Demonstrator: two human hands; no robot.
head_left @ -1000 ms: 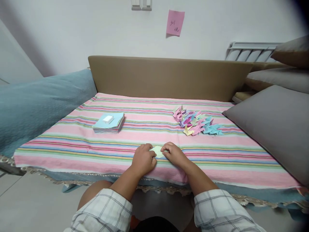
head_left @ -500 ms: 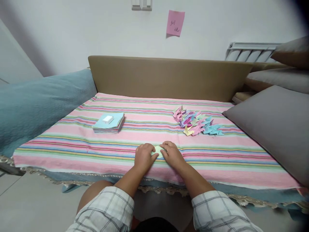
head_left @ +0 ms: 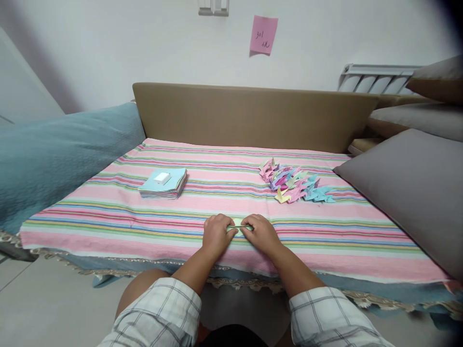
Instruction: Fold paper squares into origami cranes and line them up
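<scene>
Seen from the wearer's own head, a striped cloth (head_left: 210,168) stretches across the frame in a single view that looks forward and down. The camera sits above and behind the left hand (head_left: 217,235) and right hand (head_left: 261,233), which are within arm's reach just below center, and the checked sleeves (head_left: 159,308) enter closest to the lens at the bottom edge. The view faces a brown backrest (head_left: 246,115) across the upper middle and a pale wall (head_left: 144,43) along the top, farther off. Floor (head_left: 65,299) shows at lower left; a dark blur covers the upper right corner.
</scene>
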